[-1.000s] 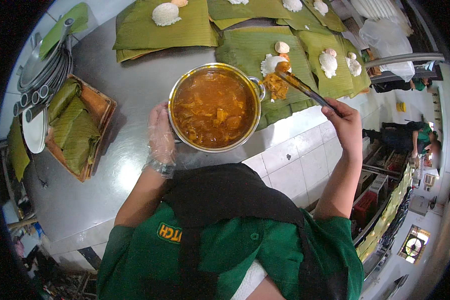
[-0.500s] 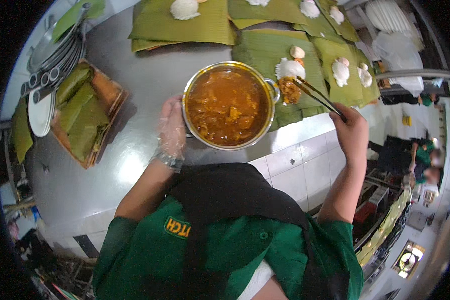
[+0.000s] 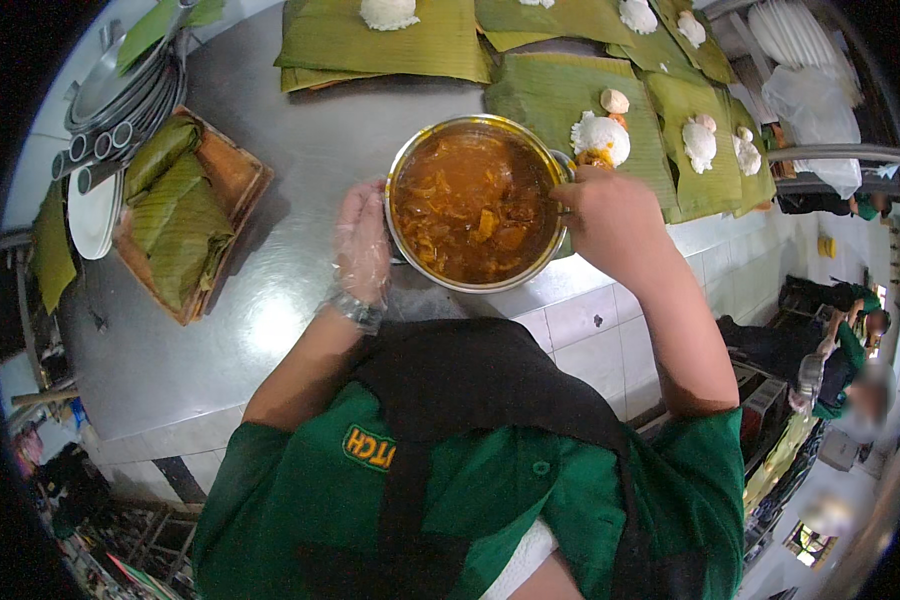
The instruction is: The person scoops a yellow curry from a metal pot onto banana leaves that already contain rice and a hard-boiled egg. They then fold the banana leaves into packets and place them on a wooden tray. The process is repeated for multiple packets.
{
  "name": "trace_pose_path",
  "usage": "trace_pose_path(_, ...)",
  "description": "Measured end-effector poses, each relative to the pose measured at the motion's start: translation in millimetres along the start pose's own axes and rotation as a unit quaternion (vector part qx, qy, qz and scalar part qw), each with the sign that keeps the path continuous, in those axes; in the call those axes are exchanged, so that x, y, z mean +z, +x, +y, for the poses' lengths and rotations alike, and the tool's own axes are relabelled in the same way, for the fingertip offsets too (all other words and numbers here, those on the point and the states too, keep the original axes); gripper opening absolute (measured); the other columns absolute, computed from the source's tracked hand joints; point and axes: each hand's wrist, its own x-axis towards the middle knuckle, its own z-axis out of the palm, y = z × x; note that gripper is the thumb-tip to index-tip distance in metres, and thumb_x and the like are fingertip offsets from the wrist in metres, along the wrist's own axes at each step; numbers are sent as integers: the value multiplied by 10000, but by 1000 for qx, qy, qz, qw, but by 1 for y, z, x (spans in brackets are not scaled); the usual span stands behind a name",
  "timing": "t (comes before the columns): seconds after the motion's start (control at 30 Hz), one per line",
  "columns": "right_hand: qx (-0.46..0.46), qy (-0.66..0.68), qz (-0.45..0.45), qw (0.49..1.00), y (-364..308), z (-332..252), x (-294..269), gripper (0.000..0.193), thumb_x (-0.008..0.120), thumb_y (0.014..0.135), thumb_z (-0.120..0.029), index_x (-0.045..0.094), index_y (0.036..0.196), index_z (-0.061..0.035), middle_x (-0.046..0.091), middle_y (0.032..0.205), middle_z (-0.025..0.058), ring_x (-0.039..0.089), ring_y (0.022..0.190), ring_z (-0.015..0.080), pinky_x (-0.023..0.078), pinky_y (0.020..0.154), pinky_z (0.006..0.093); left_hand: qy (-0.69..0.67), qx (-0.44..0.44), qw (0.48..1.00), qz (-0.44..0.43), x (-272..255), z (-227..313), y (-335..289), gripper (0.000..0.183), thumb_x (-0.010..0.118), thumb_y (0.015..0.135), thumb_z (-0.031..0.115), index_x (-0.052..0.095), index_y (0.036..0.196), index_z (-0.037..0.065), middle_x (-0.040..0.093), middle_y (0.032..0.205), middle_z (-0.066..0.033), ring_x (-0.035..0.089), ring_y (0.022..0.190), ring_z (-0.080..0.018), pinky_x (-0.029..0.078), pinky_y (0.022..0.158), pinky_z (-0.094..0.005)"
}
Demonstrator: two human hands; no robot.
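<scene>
A round steel pot of reddish-brown stew with chunks stands by the near edge of the steel table. My left hand, in a clear plastic glove, is cupped against the pot's left wall. Over the pot's right rim is my bare right hand, its fingers closed on dark tongs, which it now almost wholly hides. Just beyond that hand, a mound of white rice lies on a banana leaf, with a peeled egg and something orange beside it. Stewed meat shows partly at the rice's near side.
More banana leaves with rice mounds cover the far and right table. On the left, a wooden tray holds folded leaf parcels, near stacked pans and white plates. Other people stand at far right.
My right hand has moved left, from beside the leaf to the pot's right rim, bringing the tongs along. My left hand stays against the pot. The whole view has shifted slightly.
</scene>
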Motion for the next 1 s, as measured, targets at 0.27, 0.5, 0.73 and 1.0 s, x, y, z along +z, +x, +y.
trace_pose_path(0.27,1,201,-14,979,1,9,21,293,717,765,-84,712,1057,-55,647,886,136,645,829,323,512,731,402,-3,-17,1000,16,3,4,-3,283,472,1040,218,571,1197,4,616,1130,-74,557,1042,-140,442,949,-296)
trace_pose_path(0.5,72,257,-12,964,-21,25,-2,286,705,775,-133,728,1057,-93,656,891,166,650,831,348,512,733,427,3,-10,1000,1,2,4,-3,287,459,1046,227,568,1190,5,611,1123,-65,558,1040,-138,446,944,-294)
trace_pose_path(0.73,90,267,-80,956,-49,17,-26,297,715,787,-93,691,1068,-2,655,818,165,628,699,284,489,652,360,14,-27,999,14,3,9,-4,279,469,1043,231,576,1175,10,615,1122,-63,560,1042,-138,445,946,-295)
trace_pose_path(1.0,92,208,-41,973,-41,-7,-6,240,696,807,-154,708,1021,-46,660,834,164,639,742,343,484,655,404,47,-2,999,9,0,5,-3,281,468,1042,235,585,1164,10,620,1116,-71,557,1047,-145,438,955,-298)
